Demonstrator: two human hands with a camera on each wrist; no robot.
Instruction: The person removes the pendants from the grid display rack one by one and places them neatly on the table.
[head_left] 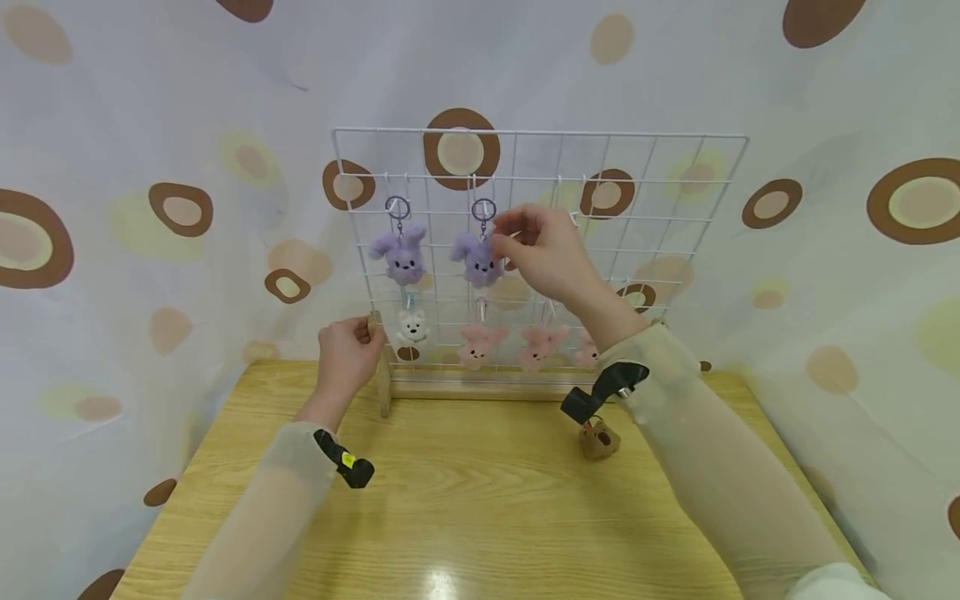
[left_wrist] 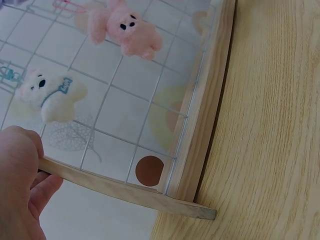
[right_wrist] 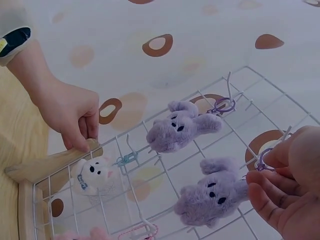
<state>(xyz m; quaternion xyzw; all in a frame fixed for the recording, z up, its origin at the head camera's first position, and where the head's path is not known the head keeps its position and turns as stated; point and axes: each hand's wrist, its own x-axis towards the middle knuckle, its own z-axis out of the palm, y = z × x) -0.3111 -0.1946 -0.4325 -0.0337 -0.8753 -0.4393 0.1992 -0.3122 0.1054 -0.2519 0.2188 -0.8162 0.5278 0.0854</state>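
Observation:
In the head view, my left hand [head_left: 348, 354] grips the top of the wooden side post [head_left: 383, 375] of a white wire grid rack [head_left: 540, 133]. My right hand [head_left: 543, 250] is at the upper row, its thumb and fingers pinching a purple plush bunny keychain [head_left: 480, 260] by its far ear, close to the ring; the fingers hide that ear. The bunny's purple ring [head_left: 483, 209] is on a hook. Left of it hangs another purple bunny keychain [head_left: 403, 258]. A white plush bear keychain [left_wrist: 52, 95] hangs nearest my left hand.
Several pink plush keychains [head_left: 480, 344] hang along the lower row, one partly behind my right forearm. A brown plush keychain [head_left: 598, 440] lies on the wooden table [head_left: 450, 492] in front of the rack. Behind stands a spotted curtain [head_left: 150, 100].

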